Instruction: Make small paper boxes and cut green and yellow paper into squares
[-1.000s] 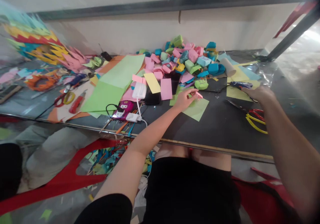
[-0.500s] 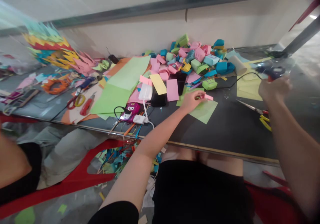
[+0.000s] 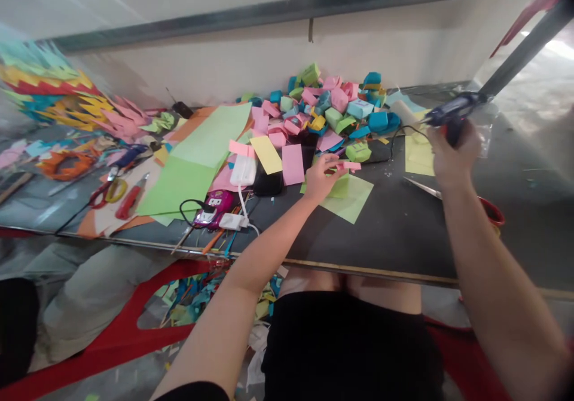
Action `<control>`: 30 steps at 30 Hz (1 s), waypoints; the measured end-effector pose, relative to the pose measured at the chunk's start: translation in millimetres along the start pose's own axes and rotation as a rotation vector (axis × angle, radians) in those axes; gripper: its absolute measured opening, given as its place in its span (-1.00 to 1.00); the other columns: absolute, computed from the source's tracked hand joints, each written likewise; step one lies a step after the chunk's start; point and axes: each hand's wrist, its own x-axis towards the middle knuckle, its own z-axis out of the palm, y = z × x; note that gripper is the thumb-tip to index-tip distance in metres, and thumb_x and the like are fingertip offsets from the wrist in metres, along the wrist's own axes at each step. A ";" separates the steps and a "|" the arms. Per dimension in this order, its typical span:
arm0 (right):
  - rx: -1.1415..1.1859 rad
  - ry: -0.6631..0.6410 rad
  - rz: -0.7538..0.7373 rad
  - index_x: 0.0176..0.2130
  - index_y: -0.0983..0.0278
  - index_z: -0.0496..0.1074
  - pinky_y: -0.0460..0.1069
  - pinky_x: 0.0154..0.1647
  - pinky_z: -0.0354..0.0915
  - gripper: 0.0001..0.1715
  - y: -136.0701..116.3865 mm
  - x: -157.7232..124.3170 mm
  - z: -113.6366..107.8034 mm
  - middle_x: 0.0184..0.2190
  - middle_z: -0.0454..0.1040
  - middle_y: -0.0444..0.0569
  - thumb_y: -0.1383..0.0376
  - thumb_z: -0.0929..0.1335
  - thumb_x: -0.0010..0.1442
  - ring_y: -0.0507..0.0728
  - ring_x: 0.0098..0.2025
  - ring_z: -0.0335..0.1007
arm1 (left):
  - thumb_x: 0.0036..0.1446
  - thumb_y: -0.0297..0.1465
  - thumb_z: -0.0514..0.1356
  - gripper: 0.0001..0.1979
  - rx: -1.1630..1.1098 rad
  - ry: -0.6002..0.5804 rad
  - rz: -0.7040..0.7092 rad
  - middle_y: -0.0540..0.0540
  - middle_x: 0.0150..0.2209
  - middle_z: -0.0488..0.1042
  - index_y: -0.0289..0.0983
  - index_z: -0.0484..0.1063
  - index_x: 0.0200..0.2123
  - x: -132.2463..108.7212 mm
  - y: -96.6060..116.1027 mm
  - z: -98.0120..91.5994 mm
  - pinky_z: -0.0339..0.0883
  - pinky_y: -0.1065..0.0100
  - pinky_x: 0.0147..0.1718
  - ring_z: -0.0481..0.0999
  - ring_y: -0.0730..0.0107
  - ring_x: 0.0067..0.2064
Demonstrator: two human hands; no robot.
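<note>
My left hand (image 3: 321, 177) pinches a small folded pink paper piece (image 3: 348, 165) just above a light green paper square (image 3: 347, 198) on the dark tabletop. My right hand (image 3: 451, 150) is raised to the right, closed round the grip of a blue glue gun (image 3: 452, 109) whose black cord (image 3: 403, 131) trails back to the table. Behind both hands lies a heap of small folded paper boxes (image 3: 336, 105) in pink, blue and green.
Scissors (image 3: 424, 189) with red handles lie right of the green square. Large green sheets (image 3: 200, 156), a phone, chargers and cables (image 3: 233, 210) sit left of centre. Further left are scissors, a red cutter (image 3: 128, 195) and spiky paper decorations (image 3: 58, 93). Another person's legs show at lower left.
My right hand picked the glue gun up from the table and lifted it up and towards the middle. My left hand kept its pinch on the pink piece, barely moving.
</note>
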 end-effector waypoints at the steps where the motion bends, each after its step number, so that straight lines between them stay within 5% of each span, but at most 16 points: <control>1: 0.020 0.031 0.012 -0.08 0.26 0.39 0.12 -0.19 0.38 -0.66 -9.7 -9.4 4.8 -0.21 0.51 0.12 0.11 0.37 0.23 0.18 -0.25 0.37 | 0.12 -0.22 0.49 -0.63 0.000 0.005 0.010 -0.12 -0.12 0.71 -0.17 0.43 -0.12 -1.2 1.1 0.2 0.64 0.27 -0.16 0.74 0.27 -0.14; 4: -0.056 0.026 0.037 -0.22 0.18 0.41 0.16 -0.14 0.42 -0.72 -29.5 -33.4 18.3 -0.33 0.50 0.01 0.15 0.47 0.09 0.22 -0.26 0.40 | 0.11 -0.16 0.50 -0.62 0.022 0.017 0.044 -0.06 -0.22 0.70 -0.16 0.40 -0.22 -4.4 2.6 -0.3 0.65 0.28 -0.16 0.74 0.31 -0.20; 8: -0.138 -0.056 -0.054 -0.12 0.17 0.43 0.30 0.03 0.45 -0.68 -28.4 -49.8 29.0 -0.13 0.54 0.11 0.20 0.44 0.09 0.37 -0.02 0.49 | 0.10 -0.10 0.49 -0.57 0.053 0.022 0.083 0.00 -0.30 0.67 -0.16 0.32 -0.32 -5.7 -0.8 -1.5 0.64 0.31 -0.18 0.74 0.33 -0.21; 30: -0.123 -0.133 -0.133 0.00 0.19 0.43 0.31 0.05 0.46 -0.59 -19.8 -58.5 37.6 -0.02 0.53 0.17 0.20 0.40 0.14 0.40 0.03 0.51 | 0.12 -0.11 0.47 -0.58 0.089 0.005 0.182 0.03 -0.36 0.63 -0.15 0.30 -0.38 -8.8 11.2 -3.9 0.58 0.36 -0.27 0.75 0.24 -0.12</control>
